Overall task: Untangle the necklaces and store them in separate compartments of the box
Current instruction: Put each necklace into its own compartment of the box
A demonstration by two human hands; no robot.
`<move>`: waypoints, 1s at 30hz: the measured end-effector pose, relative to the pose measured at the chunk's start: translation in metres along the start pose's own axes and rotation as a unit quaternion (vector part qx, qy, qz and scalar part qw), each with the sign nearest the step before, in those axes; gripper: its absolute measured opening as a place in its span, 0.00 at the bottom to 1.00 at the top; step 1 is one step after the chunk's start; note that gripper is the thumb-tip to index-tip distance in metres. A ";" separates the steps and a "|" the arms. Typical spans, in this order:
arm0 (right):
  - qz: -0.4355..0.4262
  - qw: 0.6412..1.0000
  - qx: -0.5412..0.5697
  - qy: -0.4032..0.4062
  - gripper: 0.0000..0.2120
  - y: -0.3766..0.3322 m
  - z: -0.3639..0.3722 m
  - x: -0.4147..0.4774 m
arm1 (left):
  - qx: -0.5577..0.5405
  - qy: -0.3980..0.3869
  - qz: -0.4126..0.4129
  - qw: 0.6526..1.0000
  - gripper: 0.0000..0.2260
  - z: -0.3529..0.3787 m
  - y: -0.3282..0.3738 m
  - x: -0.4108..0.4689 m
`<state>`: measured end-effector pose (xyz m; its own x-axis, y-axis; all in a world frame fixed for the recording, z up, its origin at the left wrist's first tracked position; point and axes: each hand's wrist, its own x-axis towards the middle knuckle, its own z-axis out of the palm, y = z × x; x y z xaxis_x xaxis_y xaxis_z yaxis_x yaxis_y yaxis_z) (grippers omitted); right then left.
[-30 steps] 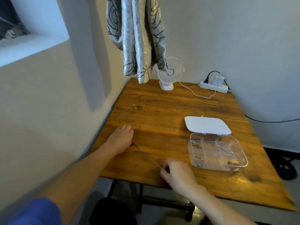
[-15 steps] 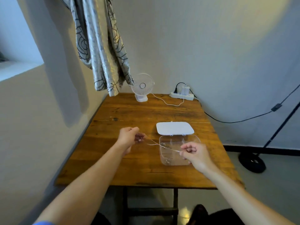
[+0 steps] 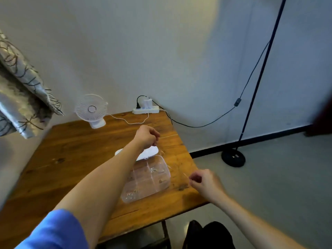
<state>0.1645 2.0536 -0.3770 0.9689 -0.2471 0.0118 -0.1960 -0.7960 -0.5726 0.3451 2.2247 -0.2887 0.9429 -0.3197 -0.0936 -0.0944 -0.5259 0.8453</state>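
Since the frame half a second ago, the left hand (image 3: 147, 136) has been carried up and across to the far side of the box (image 3: 146, 180), and the right hand (image 3: 203, 181) has been drawn out past the right edge of the table (image 3: 71, 159); the view has swung to the right, so more floor is seen. A thin necklace (image 3: 177, 168) is stretched between the two hands, faint and blurred against the wood. The left fingers are closed in a pinch above the white lid (image 3: 152, 151), and the right thumb and forefinger are pinched shut on the other end of the chain.

The clear box is seen lying open on the right part of the table, lid hinged back, its inside divided into compartments. Small pieces of jewellery can be made out in several compartments, but what each one is cannot be told.

The table is of worn, reddish-brown wood with dark marks, set into a corner of pale walls. At its far edge a small white fan (image 3: 91, 109) and a white power strip (image 3: 145, 110) with plugs are placed, joined by a white cable. A patterned grey curtain (image 3: 23, 97) hangs at the left. A black lamp stand (image 3: 233, 157) with a trailing cord stands on the grey floor at the right. No writing or brand can be read.
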 end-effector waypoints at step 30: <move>-0.115 0.993 0.015 0.007 0.11 0.012 0.008 0.021 | 0.238 0.108 0.154 0.953 0.08 0.027 -0.056 0.014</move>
<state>0.1840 2.0431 -0.3907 0.9852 -0.0681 0.1574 0.0360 -0.8154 -0.5778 0.3552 2.2281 -0.3516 0.8862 -0.3737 0.2737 -0.4624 -0.7484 0.4754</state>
